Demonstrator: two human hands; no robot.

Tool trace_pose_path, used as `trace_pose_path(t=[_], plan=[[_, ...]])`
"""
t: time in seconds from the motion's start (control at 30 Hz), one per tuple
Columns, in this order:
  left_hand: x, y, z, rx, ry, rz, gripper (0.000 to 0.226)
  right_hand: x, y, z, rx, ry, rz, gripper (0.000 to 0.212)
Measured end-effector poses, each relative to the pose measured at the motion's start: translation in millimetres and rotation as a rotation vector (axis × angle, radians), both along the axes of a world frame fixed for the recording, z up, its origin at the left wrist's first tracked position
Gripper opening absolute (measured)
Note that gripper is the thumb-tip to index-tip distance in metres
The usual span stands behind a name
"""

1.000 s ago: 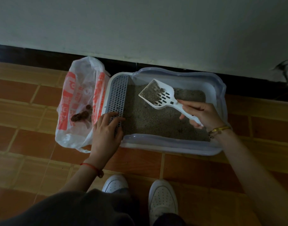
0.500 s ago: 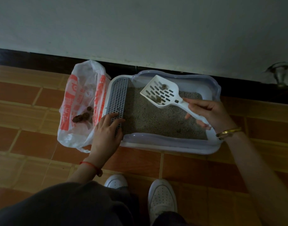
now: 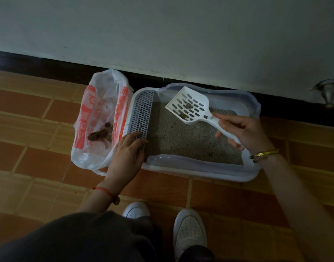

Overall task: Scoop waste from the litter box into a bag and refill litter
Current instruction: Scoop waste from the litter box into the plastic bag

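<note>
A pale litter box [image 3: 200,172] with grey litter [image 3: 183,137] stands on the floor against the wall. My right hand [image 3: 243,132] grips the handle of a white slotted scoop [image 3: 188,106], held above the litter with two small waste clumps on it. My left hand [image 3: 127,153] lies flat, fingers spread, on the box's perforated grey step [image 3: 142,108] at its left end. A white and red plastic bag [image 3: 98,118] lies open just left of the box, with brown waste [image 3: 99,133] inside.
The wall and a dark skirting board run behind the box. A metal door stopper [image 3: 328,95] sits on the skirting at the right. Orange floor tiles surround everything, and my two white shoes [image 3: 188,231] stand close in front of the box.
The litter has sifted out of the scoop, leaving two small clumps. The scoop stays raised over the box. My left hand has stayed on the grey step.
</note>
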State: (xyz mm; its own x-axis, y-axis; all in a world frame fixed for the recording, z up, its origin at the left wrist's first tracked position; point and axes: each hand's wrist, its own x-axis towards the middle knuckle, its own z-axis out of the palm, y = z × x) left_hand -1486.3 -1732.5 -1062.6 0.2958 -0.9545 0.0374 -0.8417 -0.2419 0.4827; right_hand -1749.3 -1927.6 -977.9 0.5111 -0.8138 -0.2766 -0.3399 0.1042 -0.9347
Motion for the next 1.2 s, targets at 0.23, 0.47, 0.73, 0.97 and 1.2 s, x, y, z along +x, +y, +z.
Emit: trace_pose_path(t=[0.23,0.47,0.73,0.97,1.2], plan=[[7,6,12,-0.053,0.061,0.034,0.037,39,-7,16,-0.085,-0.057,0.01,0.03],[15,19,11,-0.079,0.102,0.07,0.028,99,7,9,-0.158,-0.049,0.181,0.029],[22,44,8,-0.034,0.115,0.156,0.027,157,49,-15,-0.241,-0.024,0.364,0.03],[26,58,11,-0.019,0.096,0.22,0.028,196,53,-16,-0.923,0.115,0.618,0.039],[23,60,8,-0.001,0.082,0.227,0.028,203,54,-24,-1.499,0.305,0.828,0.048]])
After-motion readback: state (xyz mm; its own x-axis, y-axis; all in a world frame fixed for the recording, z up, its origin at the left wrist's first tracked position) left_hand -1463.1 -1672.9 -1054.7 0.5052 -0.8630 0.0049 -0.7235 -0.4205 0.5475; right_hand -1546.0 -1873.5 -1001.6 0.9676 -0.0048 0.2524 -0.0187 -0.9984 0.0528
